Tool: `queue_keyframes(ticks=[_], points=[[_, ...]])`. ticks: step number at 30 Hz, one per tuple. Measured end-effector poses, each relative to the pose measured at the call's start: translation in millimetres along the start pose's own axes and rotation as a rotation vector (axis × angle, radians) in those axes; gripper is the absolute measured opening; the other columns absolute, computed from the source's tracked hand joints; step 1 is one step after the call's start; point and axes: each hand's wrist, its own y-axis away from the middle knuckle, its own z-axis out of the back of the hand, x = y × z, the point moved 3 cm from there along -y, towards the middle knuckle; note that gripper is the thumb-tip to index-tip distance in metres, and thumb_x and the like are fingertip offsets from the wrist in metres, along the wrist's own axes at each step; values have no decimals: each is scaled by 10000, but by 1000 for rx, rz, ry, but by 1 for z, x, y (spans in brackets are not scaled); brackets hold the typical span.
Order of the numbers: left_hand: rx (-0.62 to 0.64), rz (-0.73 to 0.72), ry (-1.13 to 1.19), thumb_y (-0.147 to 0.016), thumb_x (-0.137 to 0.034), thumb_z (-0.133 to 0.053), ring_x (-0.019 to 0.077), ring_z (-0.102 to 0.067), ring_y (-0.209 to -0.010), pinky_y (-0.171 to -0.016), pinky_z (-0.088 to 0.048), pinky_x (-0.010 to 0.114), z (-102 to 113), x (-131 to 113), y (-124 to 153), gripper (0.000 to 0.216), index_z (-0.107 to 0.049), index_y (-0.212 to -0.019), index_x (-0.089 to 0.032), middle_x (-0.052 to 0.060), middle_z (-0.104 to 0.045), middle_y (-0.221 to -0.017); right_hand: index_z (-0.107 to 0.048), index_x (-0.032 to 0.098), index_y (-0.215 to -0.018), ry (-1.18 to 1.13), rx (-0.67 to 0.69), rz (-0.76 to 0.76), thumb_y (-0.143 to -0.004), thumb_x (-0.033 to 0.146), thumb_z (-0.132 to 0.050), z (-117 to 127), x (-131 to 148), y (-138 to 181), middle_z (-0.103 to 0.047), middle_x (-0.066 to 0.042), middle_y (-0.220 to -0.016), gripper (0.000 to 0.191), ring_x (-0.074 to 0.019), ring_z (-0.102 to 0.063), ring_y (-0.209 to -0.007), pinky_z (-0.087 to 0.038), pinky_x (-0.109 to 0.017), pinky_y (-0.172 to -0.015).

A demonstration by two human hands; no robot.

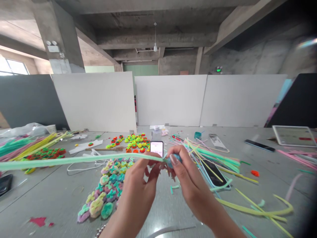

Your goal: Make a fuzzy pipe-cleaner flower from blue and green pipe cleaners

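A long mint-green pipe cleaner [74, 161] stretches from the left edge of the head view to my hands, above the table. My left hand [142, 177] pinches it near its right end, thumb and fingers closed together. In my right hand [184, 172] is a small blue fuzzy piece [174, 160], gripped between thumb and fingers. The green strand meets the blue piece between my fingertips; how they join is hidden. Below and left of my left hand lie rows of pastel fuzzy pieces [111, 191] with small crossed tops.
An upright phone [157, 148] and a clear bottle [156, 134] stand behind my hands. Loose pipe cleaners [252, 206] and a dark phone [215, 173] lie at right. Red and yellow fuzzy pieces [137, 142] sit further back. White partitions [170, 100] border the table, and a tablet [294, 135] is far right.
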Motion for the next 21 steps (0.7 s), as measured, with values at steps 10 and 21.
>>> queue_keyframes(ticks=[10,21], points=[[63,-294,-50,-891,-41,-476,114,-605,-721,-670,-481,221,-4,3,-2,197,-575,-937,-205,0,-631,-801,-409,250,-929,-164,22,-72,-1008,435,-318,2,4,0,-386,56,-677,221,-121,-355,-609,-314,-273,-576],[-19,-971,-451,-805,26,-577,128,-561,-670,-593,-451,246,3,6,-7,217,-591,-900,-169,26,-643,-792,-406,227,-860,-310,224,-296,-982,444,-370,7,-9,-10,-382,62,-638,252,-92,-339,-551,-275,-238,-504]])
